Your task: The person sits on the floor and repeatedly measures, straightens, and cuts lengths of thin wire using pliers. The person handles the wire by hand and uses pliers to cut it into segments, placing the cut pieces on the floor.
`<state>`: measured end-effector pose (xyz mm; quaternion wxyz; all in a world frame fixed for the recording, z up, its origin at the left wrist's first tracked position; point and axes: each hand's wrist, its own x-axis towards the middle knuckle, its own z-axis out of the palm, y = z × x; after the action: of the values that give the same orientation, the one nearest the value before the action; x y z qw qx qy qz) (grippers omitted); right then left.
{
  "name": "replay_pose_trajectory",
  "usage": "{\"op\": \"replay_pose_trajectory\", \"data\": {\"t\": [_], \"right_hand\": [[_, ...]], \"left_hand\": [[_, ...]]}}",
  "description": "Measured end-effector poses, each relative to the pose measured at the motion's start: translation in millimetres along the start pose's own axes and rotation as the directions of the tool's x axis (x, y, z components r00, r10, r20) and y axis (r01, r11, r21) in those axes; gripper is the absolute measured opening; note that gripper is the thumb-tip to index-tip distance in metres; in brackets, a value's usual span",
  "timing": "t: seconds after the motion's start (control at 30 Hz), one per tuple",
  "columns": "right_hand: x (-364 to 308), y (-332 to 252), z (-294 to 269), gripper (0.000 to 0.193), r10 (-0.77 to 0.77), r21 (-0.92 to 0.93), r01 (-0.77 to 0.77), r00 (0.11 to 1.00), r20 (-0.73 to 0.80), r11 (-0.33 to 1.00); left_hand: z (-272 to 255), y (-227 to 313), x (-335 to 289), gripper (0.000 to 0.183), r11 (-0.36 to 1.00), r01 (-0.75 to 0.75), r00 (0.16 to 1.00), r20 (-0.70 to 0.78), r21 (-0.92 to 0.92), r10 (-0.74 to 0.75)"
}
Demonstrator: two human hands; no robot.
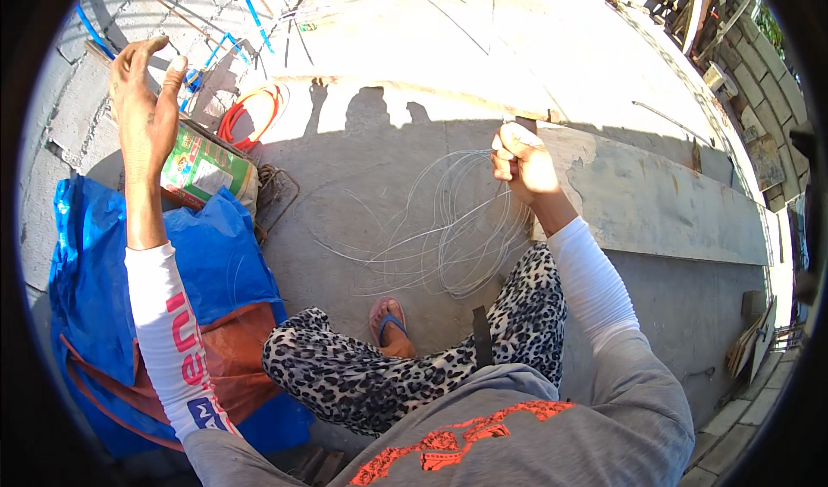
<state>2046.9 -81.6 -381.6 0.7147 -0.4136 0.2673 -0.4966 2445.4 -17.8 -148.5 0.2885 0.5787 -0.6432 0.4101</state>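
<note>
The right hand [523, 163] grips one end of a thin wire [448, 237], fingers pressed shut around it; the wire's loose coils lie on the concrete floor [362, 185] beside one sandalled foot [392, 325]. The left hand [145, 107] is raised, fingers spread, empty as far as shows. To handle the wire well, I judge slow, even tension best, so loops don't kink. One tin can [205, 169], one blue tarp [95, 289], one orange hose coil [250, 112].
</note>
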Motion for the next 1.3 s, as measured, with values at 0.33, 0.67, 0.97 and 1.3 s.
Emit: {"op": "replay_pose_trajectory", "data": {"t": [0.33,0.67,0.97,1.3], "right_hand": [[-104.6,-40.5,-76.9,0.031,-0.140,0.297,0.605,0.569,-0.811,0.739],[-172.8,-21.5,-61.2,0.030,-0.418,-0.073,0.835,0.195,-0.887,0.546],[-195.2,-19.6,-67.7,0.024,-0.587,-0.436,0.564,0.108,-0.803,0.701],[-170.6,-29.8,-68.5,0.024,-0.473,-0.469,0.088,0.299,-0.829,0.879]], "left_hand": [[44.4,166.3,-180.8,0.044,0.062,0.967,0.255,0.941,-0.247,-0.221],[66.7,458.3,-196.8,0.048,-0.671,0.740,0.466,0.685,0.045,0.560],[79.5,468.2,-155.3,0.028,-0.567,0.819,0.377,0.659,0.091,0.651],[97.6,475.2,-211.1,0.035,-0.402,0.914,0.361,0.566,-0.057,0.741]]}}
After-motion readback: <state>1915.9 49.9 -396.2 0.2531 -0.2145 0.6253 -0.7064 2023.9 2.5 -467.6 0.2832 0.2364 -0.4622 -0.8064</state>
